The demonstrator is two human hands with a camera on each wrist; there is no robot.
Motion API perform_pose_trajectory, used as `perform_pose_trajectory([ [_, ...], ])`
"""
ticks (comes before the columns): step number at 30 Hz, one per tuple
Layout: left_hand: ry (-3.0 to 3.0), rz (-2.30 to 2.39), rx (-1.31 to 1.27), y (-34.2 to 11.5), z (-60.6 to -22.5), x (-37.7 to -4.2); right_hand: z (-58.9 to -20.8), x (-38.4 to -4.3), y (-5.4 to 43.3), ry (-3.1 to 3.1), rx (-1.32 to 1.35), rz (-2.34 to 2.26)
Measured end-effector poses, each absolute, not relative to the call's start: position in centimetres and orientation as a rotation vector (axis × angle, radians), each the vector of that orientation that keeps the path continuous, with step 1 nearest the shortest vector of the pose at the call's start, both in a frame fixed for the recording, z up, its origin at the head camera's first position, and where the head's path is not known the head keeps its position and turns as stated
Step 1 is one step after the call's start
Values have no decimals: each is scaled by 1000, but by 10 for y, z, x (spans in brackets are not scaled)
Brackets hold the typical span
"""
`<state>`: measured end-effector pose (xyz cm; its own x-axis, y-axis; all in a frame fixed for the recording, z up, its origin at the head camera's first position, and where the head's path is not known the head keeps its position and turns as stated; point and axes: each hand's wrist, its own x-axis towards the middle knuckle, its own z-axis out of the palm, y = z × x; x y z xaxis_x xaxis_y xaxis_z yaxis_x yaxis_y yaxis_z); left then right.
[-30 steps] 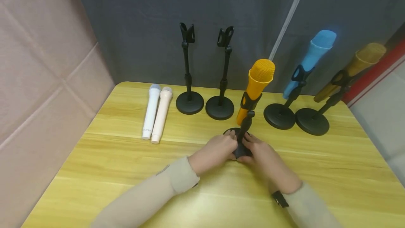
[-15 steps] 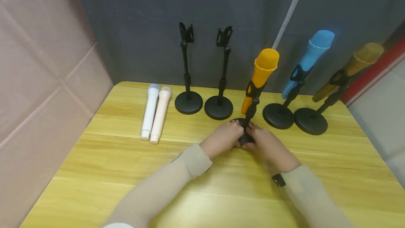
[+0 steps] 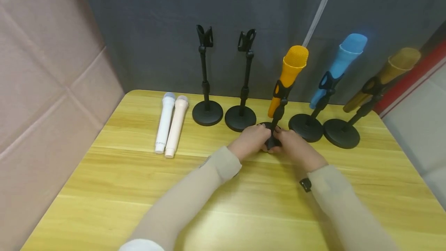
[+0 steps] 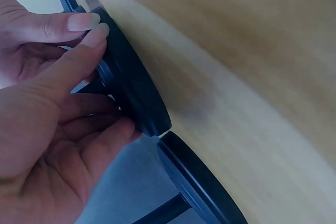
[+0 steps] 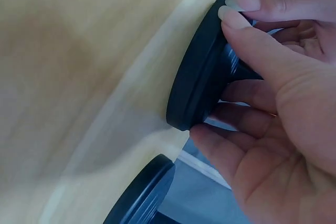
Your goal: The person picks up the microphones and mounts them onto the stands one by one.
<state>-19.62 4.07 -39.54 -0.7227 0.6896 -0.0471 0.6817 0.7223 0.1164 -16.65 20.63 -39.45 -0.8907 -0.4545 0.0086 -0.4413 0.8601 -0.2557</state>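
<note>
An orange microphone [image 3: 290,69] leans in the clip of a black desk microphone stand [image 3: 278,114]. My left hand [image 3: 252,139] and right hand [image 3: 296,144] grip the round base of this stand from both sides. Close up in the left wrist view, thumb and fingers hold the base [image 4: 134,82] at its edge, with the two thumbs nearly meeting. The right wrist view has the same base [image 5: 197,72] close over the wood, the right fingers curled around its rim.
Two stands [image 3: 207,113] [image 3: 240,118] without microphones are left of my hands. Blue [image 3: 343,59] and gold [image 3: 398,65] microphones sit in stands at right. White [image 3: 165,123] and pale pink [image 3: 177,127] microphones lie on the wooden table [image 3: 115,181]. A grey curtain [image 3: 156,30] hangs behind.
Both hands have moved the stand with the orange microphone away from me and slightly right, up between the neighbouring stands. The other stands and the lying microphones stay put.
</note>
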Motion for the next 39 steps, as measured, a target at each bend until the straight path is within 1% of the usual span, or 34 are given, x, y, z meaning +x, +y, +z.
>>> perform_pose_trajectory([
  [10, 2826, 173, 1093, 53, -396, -215, -395, -185, 221, 2939, -683, -500],
  [16, 2804, 223, 1088, 56, -394, -226, -393, -197, 224, 2925, -663, -486],
  [24, 2776, 309, 1015, 59, -395, -240, -394, -210, 226, 2942, -627, -410],
  [33, 2865, 55, 978, 73, -394, -229, -393, -206, 228, 2913, -545, -391],
  [39, 2916, -47, 915, 78, -396, -219, -392, -204, 224, 2913, -560, -365],
])
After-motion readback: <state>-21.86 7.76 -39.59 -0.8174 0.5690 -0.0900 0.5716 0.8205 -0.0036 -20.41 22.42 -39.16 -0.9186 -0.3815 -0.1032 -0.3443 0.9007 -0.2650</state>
